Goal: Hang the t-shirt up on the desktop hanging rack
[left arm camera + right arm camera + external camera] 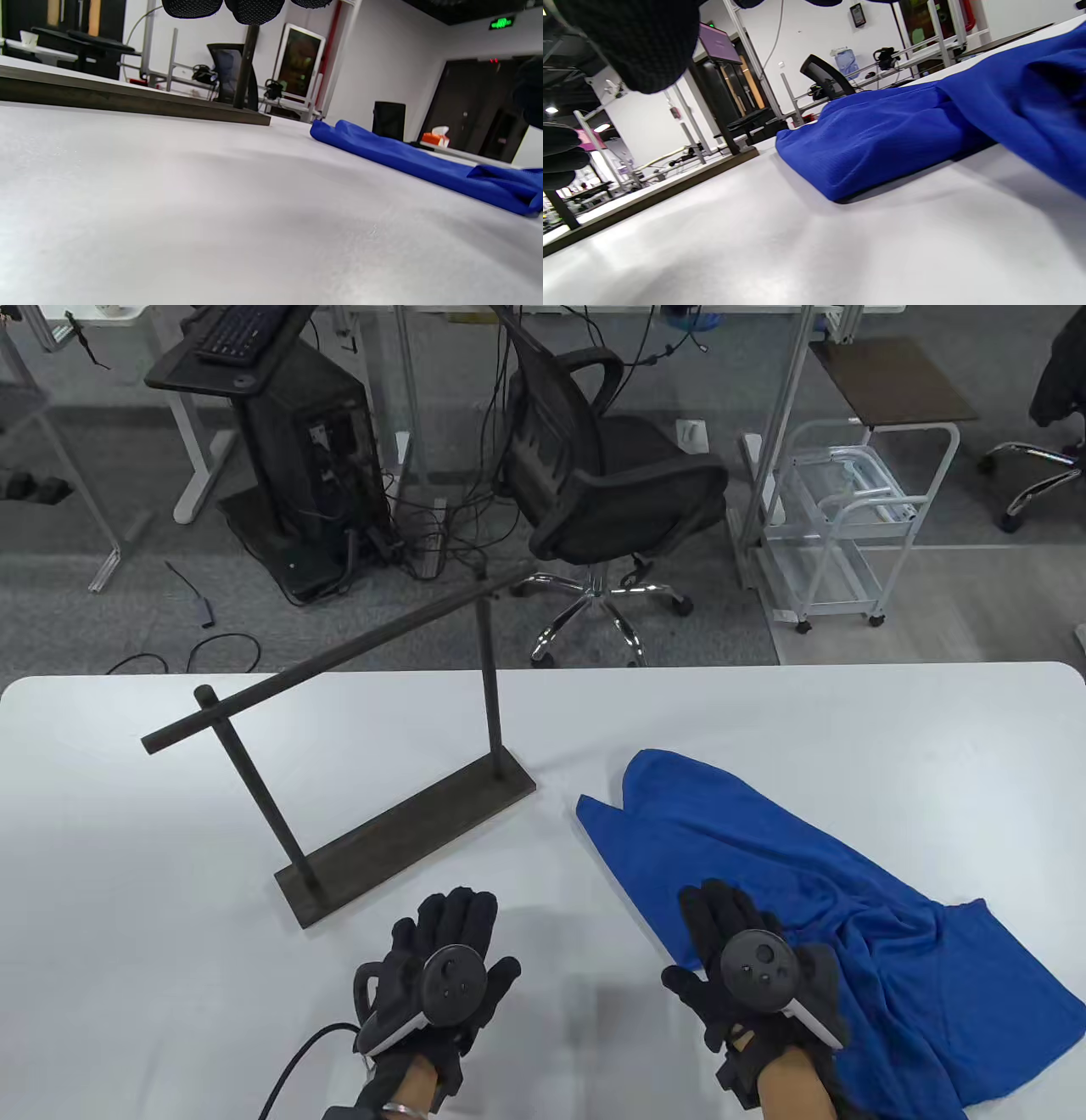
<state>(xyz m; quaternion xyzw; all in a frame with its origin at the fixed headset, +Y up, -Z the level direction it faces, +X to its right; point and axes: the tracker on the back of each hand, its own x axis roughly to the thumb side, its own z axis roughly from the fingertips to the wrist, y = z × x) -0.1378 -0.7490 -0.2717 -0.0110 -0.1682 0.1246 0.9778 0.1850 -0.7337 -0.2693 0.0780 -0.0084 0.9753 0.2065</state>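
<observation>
A blue t-shirt [831,899] lies crumpled on the white table [127,899] at the right; it also shows in the left wrist view [403,163] and the right wrist view [903,131]. A dark desktop hanging rack [339,678] with a flat base [407,836] stands left of centre. My left hand [441,959] lies flat on the table just in front of the rack base, fingers spread, holding nothing. My right hand [747,959] lies flat over the shirt's near left edge, fingers spread, not gripping it.
Beyond the table's far edge stand a black office chair [611,483], a computer stand [288,449] and a white cart [857,517]. A black cable [297,1060] runs from my left wrist across the table's front.
</observation>
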